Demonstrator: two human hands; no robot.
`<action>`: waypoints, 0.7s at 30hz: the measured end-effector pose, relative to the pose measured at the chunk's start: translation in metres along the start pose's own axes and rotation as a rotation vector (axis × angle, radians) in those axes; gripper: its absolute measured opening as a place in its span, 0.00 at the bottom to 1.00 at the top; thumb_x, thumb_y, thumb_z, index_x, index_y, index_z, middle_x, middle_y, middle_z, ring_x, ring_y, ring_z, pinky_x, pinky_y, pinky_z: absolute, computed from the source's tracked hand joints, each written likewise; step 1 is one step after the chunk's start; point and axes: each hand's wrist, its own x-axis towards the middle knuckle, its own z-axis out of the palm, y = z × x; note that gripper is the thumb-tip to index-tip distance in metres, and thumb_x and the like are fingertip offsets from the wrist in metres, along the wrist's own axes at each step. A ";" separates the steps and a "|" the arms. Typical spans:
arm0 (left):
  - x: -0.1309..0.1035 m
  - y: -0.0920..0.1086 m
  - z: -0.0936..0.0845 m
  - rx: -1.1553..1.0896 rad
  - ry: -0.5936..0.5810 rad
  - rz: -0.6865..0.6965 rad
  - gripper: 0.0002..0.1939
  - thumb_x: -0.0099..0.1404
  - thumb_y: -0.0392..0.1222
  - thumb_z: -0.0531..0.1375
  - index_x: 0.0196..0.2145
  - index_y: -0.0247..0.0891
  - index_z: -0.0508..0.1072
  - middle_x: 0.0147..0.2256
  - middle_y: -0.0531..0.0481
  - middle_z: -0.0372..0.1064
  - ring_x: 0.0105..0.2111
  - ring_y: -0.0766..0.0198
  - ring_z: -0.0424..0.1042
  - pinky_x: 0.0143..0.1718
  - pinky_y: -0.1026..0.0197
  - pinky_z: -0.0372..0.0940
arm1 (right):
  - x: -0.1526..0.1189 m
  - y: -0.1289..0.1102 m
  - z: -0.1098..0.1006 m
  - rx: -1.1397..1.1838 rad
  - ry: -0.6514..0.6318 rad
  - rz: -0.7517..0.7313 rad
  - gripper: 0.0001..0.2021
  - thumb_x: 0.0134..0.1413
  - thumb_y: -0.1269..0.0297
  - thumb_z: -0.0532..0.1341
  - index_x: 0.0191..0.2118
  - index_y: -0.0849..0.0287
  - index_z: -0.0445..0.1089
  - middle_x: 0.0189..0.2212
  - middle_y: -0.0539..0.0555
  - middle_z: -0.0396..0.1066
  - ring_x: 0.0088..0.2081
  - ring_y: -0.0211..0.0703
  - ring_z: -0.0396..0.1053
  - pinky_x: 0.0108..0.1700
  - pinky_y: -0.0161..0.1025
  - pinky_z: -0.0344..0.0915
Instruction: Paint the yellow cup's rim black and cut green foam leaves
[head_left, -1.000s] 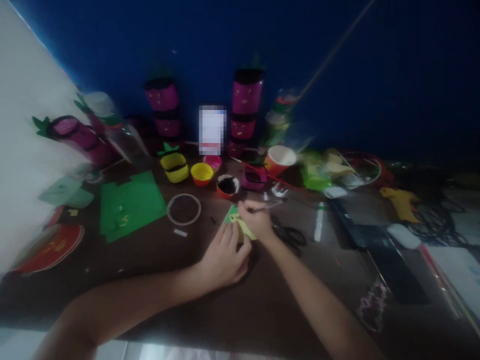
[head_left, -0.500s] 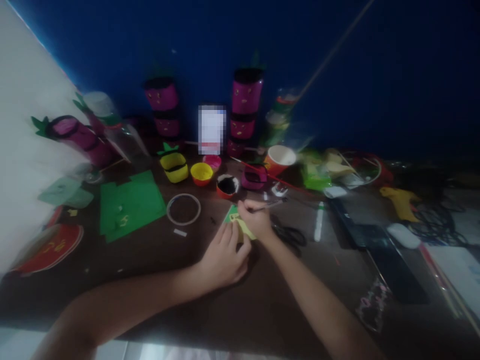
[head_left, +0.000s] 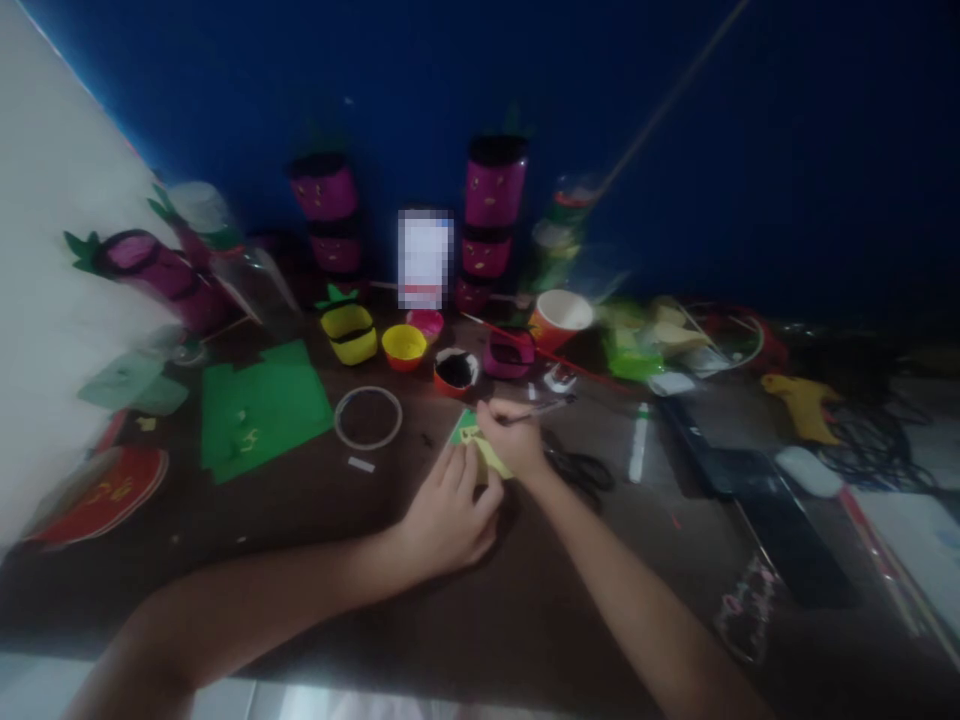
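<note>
Near the table's middle lies a small yellow paper (head_left: 496, 462) with dark marks on it, and a green piece (head_left: 466, 420) shows at its upper left edge. My left hand (head_left: 454, 505) presses the yellow paper down with bent fingers, covering part of it. In my right hand (head_left: 513, 438) is a dark pen (head_left: 551, 407), gripped close to the tip, its back end pointing right. The tip itself is hidden by the fingers, over the paper. Just right of that wrist are black scissors (head_left: 583, 470). A small cup of black paint (head_left: 455, 372) stands beyond the hands.
Green sheets (head_left: 262, 412) and a clear ring (head_left: 368, 418) lie left. Behind stand a yellow cut container (head_left: 349, 335), purple decorated bottles (head_left: 495, 195), a paper cup (head_left: 561, 315) and a phone-like screen (head_left: 425, 258). To the right are a white marker (head_left: 639, 444) and a yellow glue gun (head_left: 801, 405).
Almost nothing differs. Both hands stay at the yellow paper, and the pen has hardly shifted.
</note>
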 end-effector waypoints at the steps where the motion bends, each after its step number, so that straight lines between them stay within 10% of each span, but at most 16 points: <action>1: 0.000 0.000 0.000 0.001 -0.002 0.001 0.24 0.59 0.47 0.53 0.49 0.30 0.62 0.51 0.28 0.61 0.54 0.44 0.60 0.55 0.45 0.51 | 0.000 0.000 0.000 0.001 0.006 -0.001 0.19 0.50 0.63 0.53 0.13 0.58 0.48 0.12 0.44 0.46 0.17 0.31 0.47 0.21 0.33 0.47; 21: 0.000 0.000 0.000 0.032 0.001 0.011 0.23 0.60 0.48 0.52 0.49 0.30 0.62 0.50 0.27 0.62 0.53 0.43 0.61 0.55 0.46 0.52 | 0.000 0.000 0.001 0.009 0.011 -0.020 0.19 0.50 0.64 0.53 0.13 0.58 0.47 0.12 0.44 0.46 0.17 0.31 0.47 0.21 0.33 0.47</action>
